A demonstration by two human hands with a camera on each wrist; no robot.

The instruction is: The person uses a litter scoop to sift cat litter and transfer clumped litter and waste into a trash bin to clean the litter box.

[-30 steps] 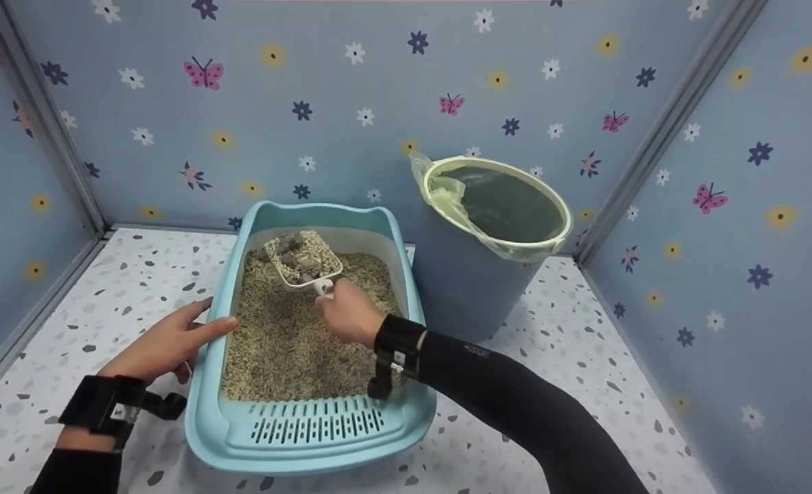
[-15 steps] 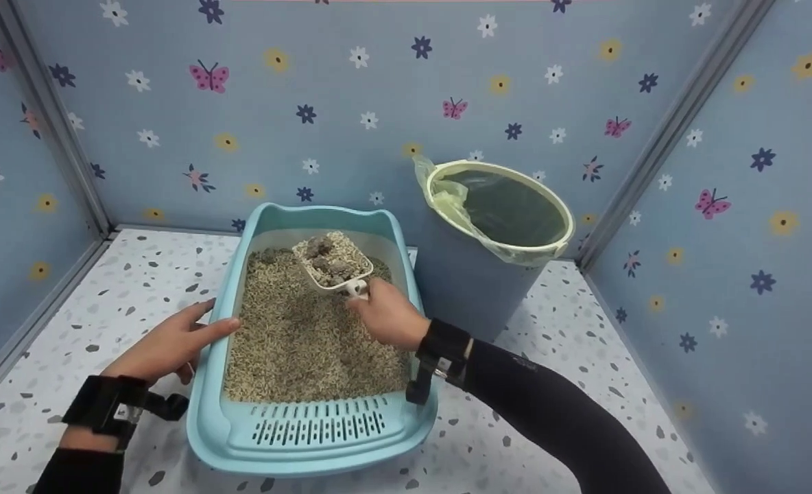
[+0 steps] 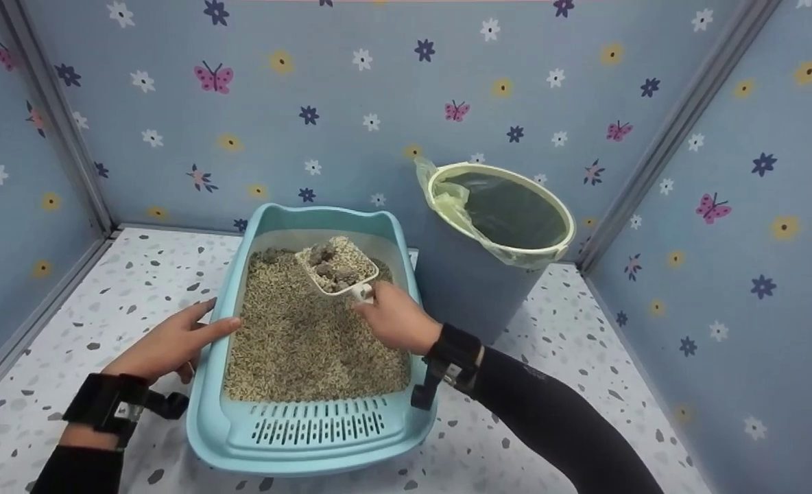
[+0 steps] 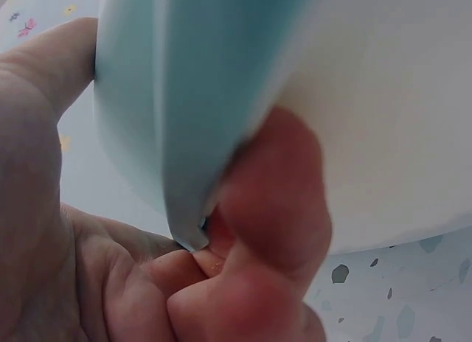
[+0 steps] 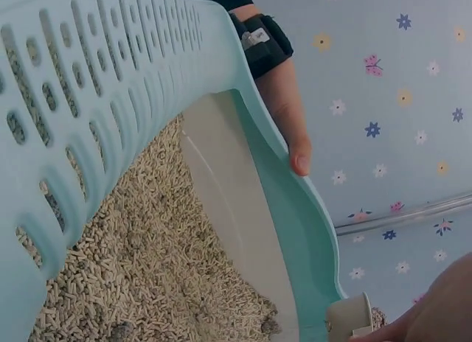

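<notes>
My right hand (image 3: 402,319) grips the short handle of a pale litter scoop (image 3: 363,293), held over the back half of a light-blue litter box (image 3: 238,436). The scoop is heaped with pale pellets and several grey-brown clumps (image 3: 325,264). Pellet litter (image 3: 310,360) covers the floor of the box. On the left side, my left hand (image 3: 162,343) holds the box rim, thumb over the top. In the left wrist view its curled fingers (image 4: 269,202) wrap under the rim's edge. Only the scoop's end (image 5: 345,318) shows in the right wrist view.
A blue-grey trash bin (image 3: 478,295) with a pale rim and a thin liner bag (image 3: 450,199) stands just right of the litter box. Flowered wall panels (image 3: 351,89) enclose the back and both sides. The floor (image 3: 152,274) is white with grey speckles.
My right hand has lifted the loaded scoop and moved it to the right, mostly in the first half second, then only slightly. The left hand stays on the rim.
</notes>
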